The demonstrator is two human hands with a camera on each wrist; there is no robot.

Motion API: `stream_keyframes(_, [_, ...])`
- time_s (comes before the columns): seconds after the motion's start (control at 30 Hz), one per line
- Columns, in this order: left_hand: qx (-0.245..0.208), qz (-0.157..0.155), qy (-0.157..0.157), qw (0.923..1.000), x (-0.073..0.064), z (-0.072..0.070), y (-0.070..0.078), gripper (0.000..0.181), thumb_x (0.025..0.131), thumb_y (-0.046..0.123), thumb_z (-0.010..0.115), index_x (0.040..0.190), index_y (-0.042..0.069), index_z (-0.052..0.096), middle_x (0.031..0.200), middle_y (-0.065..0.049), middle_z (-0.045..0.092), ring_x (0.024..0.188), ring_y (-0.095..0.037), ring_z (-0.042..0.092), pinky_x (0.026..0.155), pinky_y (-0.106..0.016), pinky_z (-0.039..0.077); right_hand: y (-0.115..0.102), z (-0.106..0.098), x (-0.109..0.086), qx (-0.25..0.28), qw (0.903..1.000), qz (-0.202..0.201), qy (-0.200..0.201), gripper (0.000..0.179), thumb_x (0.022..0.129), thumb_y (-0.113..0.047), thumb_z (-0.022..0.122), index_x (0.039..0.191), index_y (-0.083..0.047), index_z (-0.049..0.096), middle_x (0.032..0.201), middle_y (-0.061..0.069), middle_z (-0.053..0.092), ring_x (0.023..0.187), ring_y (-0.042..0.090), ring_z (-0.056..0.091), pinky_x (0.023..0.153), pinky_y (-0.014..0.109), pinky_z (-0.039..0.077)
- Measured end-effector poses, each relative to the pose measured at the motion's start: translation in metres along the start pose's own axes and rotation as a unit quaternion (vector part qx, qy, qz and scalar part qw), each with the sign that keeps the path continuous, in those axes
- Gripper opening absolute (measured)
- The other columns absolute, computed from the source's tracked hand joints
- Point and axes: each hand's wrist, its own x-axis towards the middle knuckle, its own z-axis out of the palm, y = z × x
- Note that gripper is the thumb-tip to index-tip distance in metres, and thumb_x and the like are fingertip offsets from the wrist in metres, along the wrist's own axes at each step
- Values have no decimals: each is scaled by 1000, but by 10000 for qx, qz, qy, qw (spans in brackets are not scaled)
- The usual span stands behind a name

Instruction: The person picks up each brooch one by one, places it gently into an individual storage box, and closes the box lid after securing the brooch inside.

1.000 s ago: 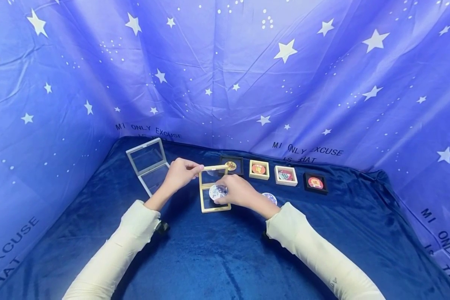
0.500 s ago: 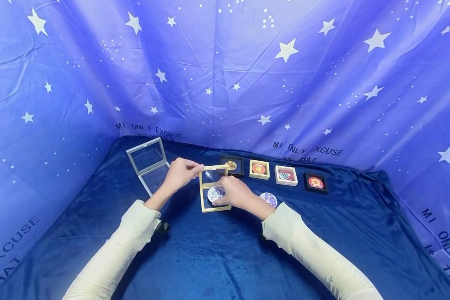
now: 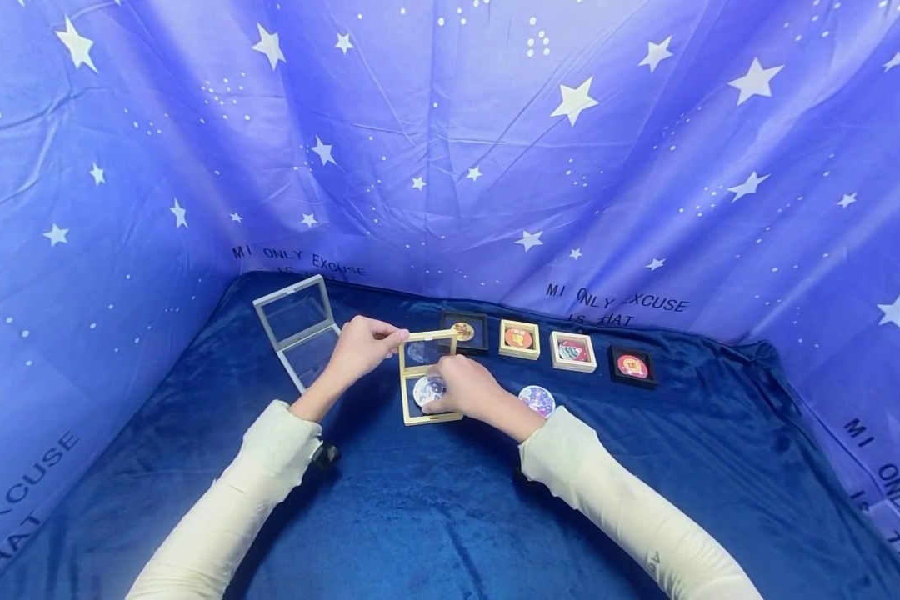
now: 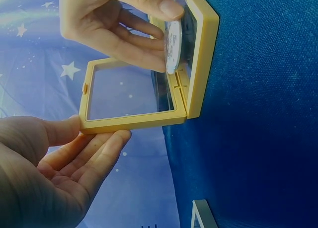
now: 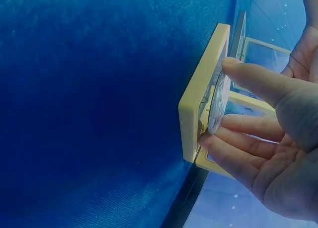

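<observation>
A yellow hinged display frame with clear film windows stands opened on the blue cloth, its lid raised. My left hand pinches the lid's upper left corner between thumb and fingers; the left wrist view shows this hand at the lid's edge. Between thumb and fingertips, my right hand holds a round printed badge by its edges. In the right wrist view the badge lies close over the lower half's film, nearly parallel to it, with the right hand around it.
A white hinged frame stands opened to the left. Behind and right are a black frame, a yellow one, a pale pink one and another black one, each with a round badge. A loose purple badge lies by the right wrist.
My right hand has moved the badge slightly left and down over the frame's lower half, and the badge has tilted flatter. The left hand has stayed at the lid.
</observation>
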Motion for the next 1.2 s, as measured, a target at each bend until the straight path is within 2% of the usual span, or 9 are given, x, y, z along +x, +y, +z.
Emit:
stream_keyframes(0.17, [-15, -29, -11, 10000, 0, 0, 0, 27, 97, 27, 70, 102, 2, 81, 84, -17, 78, 73, -25, 74, 61, -23, 47, -1, 1, 0, -162, 9999, -9, 14, 52, 79, -35, 89, 120, -6, 75, 106, 8, 76, 82, 15, 64, 78, 36, 56])
stream_keyframes(0.3, [-13, -42, -11, 10000, 0, 1, 0, 27, 98, 26, 70, 102, 2, 81, 84, -16, 78, 72, -23, 73, 61, -23, 48, -1, 4, 0, -265, 9996, -59, 32, 48, 79, -35, 89, 116, -7, 76, 104, 6, 77, 81, 15, 64, 77, 36, 56])
stream_keyframes(0.7, [-62, -63, -4, 10000, -1, 1, 0, 27, 97, 26, 70, 102, 2, 81, 83, -14, 78, 76, -28, 75, 62, -23, 50, -1, 6, -1, -368, 9992, -154, 57, 45, 80, -34, 88, 115, -7, 77, 102, 5, 77, 78, 14, 62, 75, 35, 55])
stream_keyframes(1.03, [-74, -53, 5, 10000, -1, 1, 0, 27, 97, 26, 70, 103, 1, 80, 84, -14, 78, 78, -30, 75, 62, -24, 51, -2, 8, -3, -434, 9990, -135, 51, 48, 81, -32, 88, 119, -5, 75, 107, 10, 72, 84, 19, 63, 80, 40, 56])
stream_keyframes(1.2, [-62, -68, 4, 10000, -1, 1, 1, 27, 98, 25, 70, 103, 1, 80, 84, -15, 78, 76, -27, 74, 62, -24, 51, -2, 8, -3, -428, 9990, -101, 39, 49, 81, -33, 88, 120, -5, 74, 109, 10, 72, 87, 19, 64, 83, 40, 56])
